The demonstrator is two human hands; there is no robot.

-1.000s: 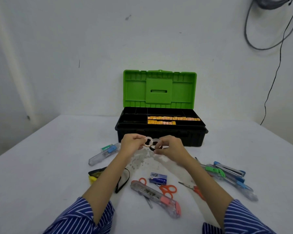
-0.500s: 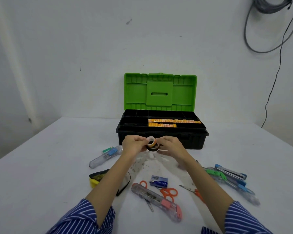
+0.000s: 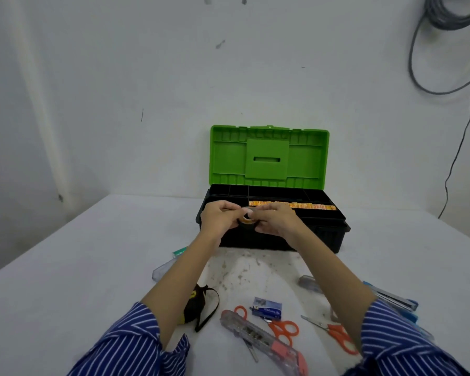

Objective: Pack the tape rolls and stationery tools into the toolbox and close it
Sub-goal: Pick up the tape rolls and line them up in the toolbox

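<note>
**Green-lidded toolbox, tape rolls held at its front edge**

Green plastic forms the raised lid of the toolbox [image 3: 269, 156]; its black base has a divided tray with an orange strip [image 3: 291, 205] lying in one long compartment. Just over the front left part of the tray, the left hand [image 3: 219, 219] and right hand [image 3: 276, 221] pinch between them small tape rolls [image 3: 247, 221], a tan ring stacked on a dark one, fingers curled round the stack. On the white table [image 3: 79, 267] nearer the person lie orange-handled scissors [image 3: 281, 328], a clear utility knife [image 3: 263, 340], a blue staple box [image 3: 266, 308] and a black-and-yellow tape measure [image 3: 194, 305].
</note>
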